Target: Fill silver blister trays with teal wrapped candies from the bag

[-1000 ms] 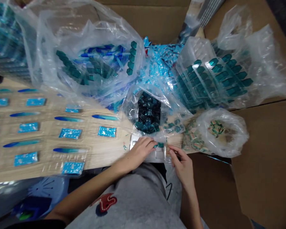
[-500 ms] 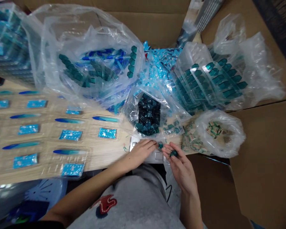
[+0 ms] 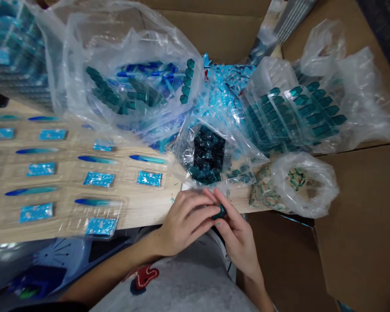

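Observation:
My left hand (image 3: 183,221) and my right hand (image 3: 238,242) meet at the table's front edge. Between their fingertips is a small glossy dark teal piece (image 3: 220,212), partly covered by the fingers. My right thumb and fingers close around it from the right, and my left fingers lie over it from the left. Just beyond the hands, a clear plastic bag (image 3: 240,149) lies open, with many similar dark teal pieces (image 3: 209,151) inside. A pale device or case (image 3: 186,186) is mostly hidden under my left hand.
Clear blister trays with blue pens (image 3: 94,159) and blue packets (image 3: 99,178) cover the left side of the table (image 3: 146,201). Big bags (image 3: 130,39) and stacked teal-filled trays (image 3: 289,112) stand behind. A bag of small tan-green pieces (image 3: 307,186) sits right, beside cardboard (image 3: 360,216).
My hands have come together; my left hand has moved over the teal piece that lay in my right fingers. The view has shifted slightly.

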Available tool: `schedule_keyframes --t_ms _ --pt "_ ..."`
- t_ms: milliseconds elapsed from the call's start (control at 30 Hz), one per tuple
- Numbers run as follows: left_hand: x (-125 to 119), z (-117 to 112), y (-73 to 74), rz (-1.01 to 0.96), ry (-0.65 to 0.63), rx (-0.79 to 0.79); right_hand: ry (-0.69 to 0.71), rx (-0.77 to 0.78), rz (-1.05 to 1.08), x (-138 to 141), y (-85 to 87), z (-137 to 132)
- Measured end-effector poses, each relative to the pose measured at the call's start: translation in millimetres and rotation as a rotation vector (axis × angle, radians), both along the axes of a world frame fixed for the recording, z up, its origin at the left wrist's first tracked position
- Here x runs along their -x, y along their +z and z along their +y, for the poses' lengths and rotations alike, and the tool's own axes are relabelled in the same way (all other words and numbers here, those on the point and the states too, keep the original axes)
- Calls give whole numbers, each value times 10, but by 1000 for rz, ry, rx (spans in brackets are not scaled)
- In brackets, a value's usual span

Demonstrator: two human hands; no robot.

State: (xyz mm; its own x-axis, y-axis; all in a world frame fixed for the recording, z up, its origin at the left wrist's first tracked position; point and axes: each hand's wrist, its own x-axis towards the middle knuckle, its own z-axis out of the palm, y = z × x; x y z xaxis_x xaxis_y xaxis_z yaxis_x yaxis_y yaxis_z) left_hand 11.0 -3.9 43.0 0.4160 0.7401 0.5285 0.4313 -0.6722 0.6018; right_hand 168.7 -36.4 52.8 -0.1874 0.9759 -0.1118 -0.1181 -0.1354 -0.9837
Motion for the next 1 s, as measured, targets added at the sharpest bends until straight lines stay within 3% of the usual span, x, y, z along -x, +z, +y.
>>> schedule_keyframes --t_ms 100,300,467,567,700,900,1000 --pt "25 31 35 -80 -35 155 -9 -30 -1 20 0 24" --pt "112 7 -6 -297 -62 536 -264 -63 -127 76 -84 35" --pt "132 -26 -25 -419 -39 781 -224 -186 -327 61 -125 32" --pt "142 -56 -66 -436 -25 788 -208 -237 -386 57 -150 19" --pt "157 -87 -128 -382 -8 646 -213 -227 -397 100 -207 -15" --pt "173 -106 -191 -232 -67 473 -271 26 -267 177 -301 -73" --pt "155 -127 -229 -192 -13 386 -315 142 -151 202 -310 -75"
